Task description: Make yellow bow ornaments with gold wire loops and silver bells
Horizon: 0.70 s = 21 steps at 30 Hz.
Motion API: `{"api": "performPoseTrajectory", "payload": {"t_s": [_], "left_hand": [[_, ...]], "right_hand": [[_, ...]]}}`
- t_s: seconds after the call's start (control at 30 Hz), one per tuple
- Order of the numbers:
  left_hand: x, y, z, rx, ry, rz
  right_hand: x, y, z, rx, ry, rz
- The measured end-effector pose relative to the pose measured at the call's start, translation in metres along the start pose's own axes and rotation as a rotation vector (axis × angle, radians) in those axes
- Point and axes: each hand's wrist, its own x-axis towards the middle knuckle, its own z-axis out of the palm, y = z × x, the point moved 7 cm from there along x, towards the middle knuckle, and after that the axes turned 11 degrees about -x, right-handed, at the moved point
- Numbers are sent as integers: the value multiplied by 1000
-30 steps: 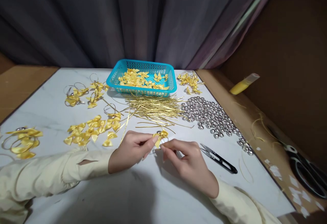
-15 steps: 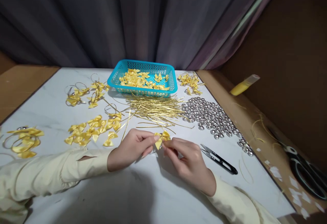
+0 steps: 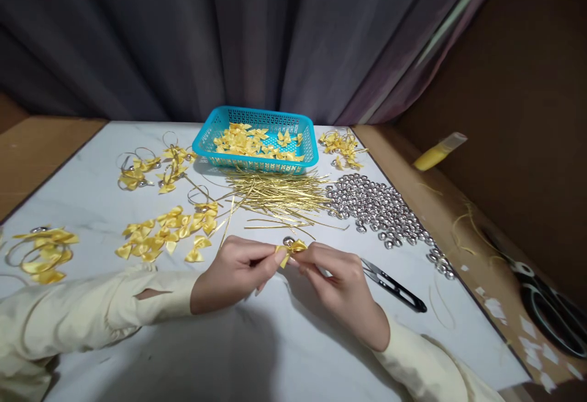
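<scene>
My left hand (image 3: 233, 272) and my right hand (image 3: 339, 286) meet at the middle of the white table (image 3: 257, 341), both pinched on one small yellow ribbon bow (image 3: 290, 248). A small silver bell (image 3: 288, 241) shows just above the bow, at my fingertips. Both sleeves are cream coloured. A pile of thin gold strings (image 3: 275, 197) lies just beyond my hands. Loose yellow bows (image 3: 165, 234) lie to the left of my left hand.
A turquoise basket (image 3: 257, 140) of yellow bows stands at the back. Silver bells (image 3: 380, 209) are heaped at the right. Black thread snips (image 3: 394, 285) lie beside my right hand. Finished bows with loops (image 3: 147, 170) lie at the left. Large scissors (image 3: 550, 316) and a yellow tube (image 3: 438, 151) rest on the brown surface.
My hands have turned the bow between the fingertips and shifted slightly. The silver bell now shows above the bow. Nothing else on the table moved.
</scene>
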Motion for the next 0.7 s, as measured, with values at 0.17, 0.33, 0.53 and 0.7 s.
{"api": "performPoseTrajectory", "payload": {"t_s": [0.17,0.33,0.53,0.7], "left_hand": [[-4,21,-1,194,61,297],[-7,28,0,324,112,431],[-7,26,1,319,113,425],[-9,26,1,338,123,427]], "right_hand": [[1,-4,-5,55,73,-76],[1,-6,-4,51,70,-100],[0,-6,-5,84,66,-82],[0,-6,-4,70,56,-72]]}}
